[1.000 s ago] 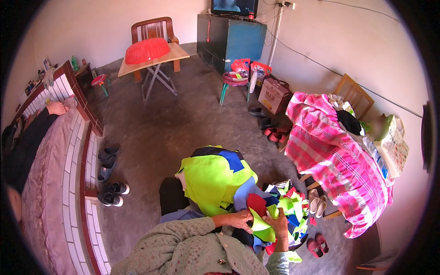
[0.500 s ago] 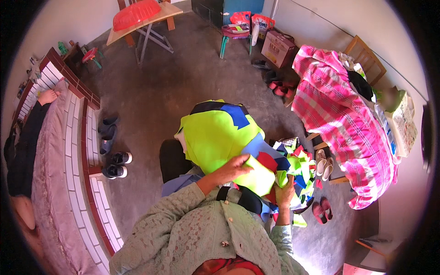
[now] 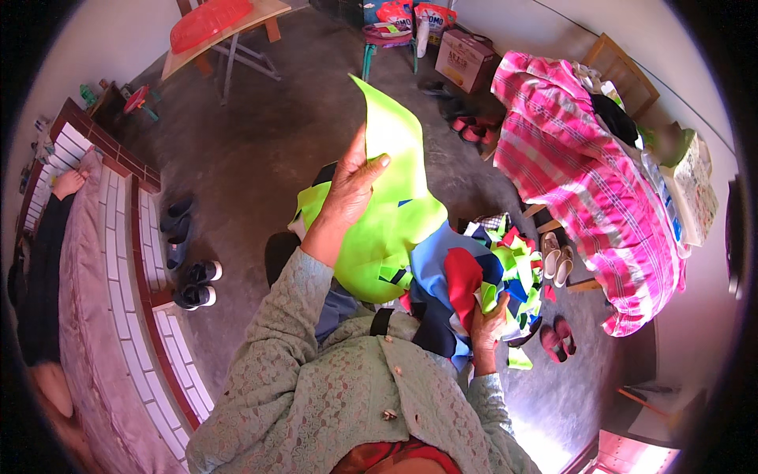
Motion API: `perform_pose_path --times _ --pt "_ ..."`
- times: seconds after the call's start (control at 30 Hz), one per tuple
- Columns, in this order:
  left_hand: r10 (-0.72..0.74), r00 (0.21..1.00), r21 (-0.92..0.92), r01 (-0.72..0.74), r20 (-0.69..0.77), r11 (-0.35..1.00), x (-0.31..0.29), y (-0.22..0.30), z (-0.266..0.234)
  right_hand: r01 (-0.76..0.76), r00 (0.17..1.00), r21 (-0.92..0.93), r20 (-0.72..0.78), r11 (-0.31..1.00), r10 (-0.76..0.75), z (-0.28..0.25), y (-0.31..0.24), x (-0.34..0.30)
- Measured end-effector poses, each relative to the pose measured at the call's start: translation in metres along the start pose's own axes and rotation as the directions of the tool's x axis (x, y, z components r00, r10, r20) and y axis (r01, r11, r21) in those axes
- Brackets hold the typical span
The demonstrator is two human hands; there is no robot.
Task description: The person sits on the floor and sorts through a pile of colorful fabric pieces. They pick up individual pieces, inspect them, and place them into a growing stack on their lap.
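Note:
My left hand (image 3: 351,186) is raised over my lap, its thumb and fingers pinching a bright yellow-green piece of cloth (image 3: 395,154) that stands up to a pointed corner. More yellow-green cloth (image 3: 367,265) lies spread over my lap, with blue cloth (image 3: 433,257) and red cloth (image 3: 463,280) at its right side. Lower on the right, my right hand (image 3: 488,325) is closed on a small green cloth scrap (image 3: 487,296) at the edge of a heap of mixed scraps (image 3: 517,265). Some of its fingers are hidden.
A chair to the right carries a pink plaid cloth (image 3: 572,182). Shoes (image 3: 193,284) stand on the floor at the left, beside a brick-edged bed where another person's arm (image 3: 51,245) rests. A folding table (image 3: 229,35) with a red basin (image 3: 209,24) stands far left.
My left hand has risen away from me, lifting the yellow-green cloth piece upright off the lap. My right hand stays close to the scraps. The view has shifted slightly.

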State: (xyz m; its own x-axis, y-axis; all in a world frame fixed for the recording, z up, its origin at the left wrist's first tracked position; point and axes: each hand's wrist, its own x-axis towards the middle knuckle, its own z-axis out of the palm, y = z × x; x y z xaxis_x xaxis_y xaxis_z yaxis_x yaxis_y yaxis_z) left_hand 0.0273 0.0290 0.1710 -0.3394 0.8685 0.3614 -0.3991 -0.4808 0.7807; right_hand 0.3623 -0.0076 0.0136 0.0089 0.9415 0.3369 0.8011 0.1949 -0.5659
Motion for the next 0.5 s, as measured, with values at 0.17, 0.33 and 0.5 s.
perform_pose_path --times 0.17,0.33,0.5 --pt "-0.218 0.975 0.035 0.22 -0.048 0.975 -0.005 -0.062 -0.027 0.031 0.999 -0.013 -0.024 0.999 -0.031 0.003 0.003 0.0" --pt "-0.37 0.882 0.392 0.464 -0.293 0.794 -0.044 -0.153 -0.085 0.035 0.999 -0.012 -0.014 0.999 -0.035 0.005 0.008 0.001" --pt "-0.307 0.897 0.45 0.428 -0.319 0.783 -0.047 -0.158 -0.087 -0.04 0.999 -0.017 0.01 0.999 0.04 0.0 -0.001 0.002"
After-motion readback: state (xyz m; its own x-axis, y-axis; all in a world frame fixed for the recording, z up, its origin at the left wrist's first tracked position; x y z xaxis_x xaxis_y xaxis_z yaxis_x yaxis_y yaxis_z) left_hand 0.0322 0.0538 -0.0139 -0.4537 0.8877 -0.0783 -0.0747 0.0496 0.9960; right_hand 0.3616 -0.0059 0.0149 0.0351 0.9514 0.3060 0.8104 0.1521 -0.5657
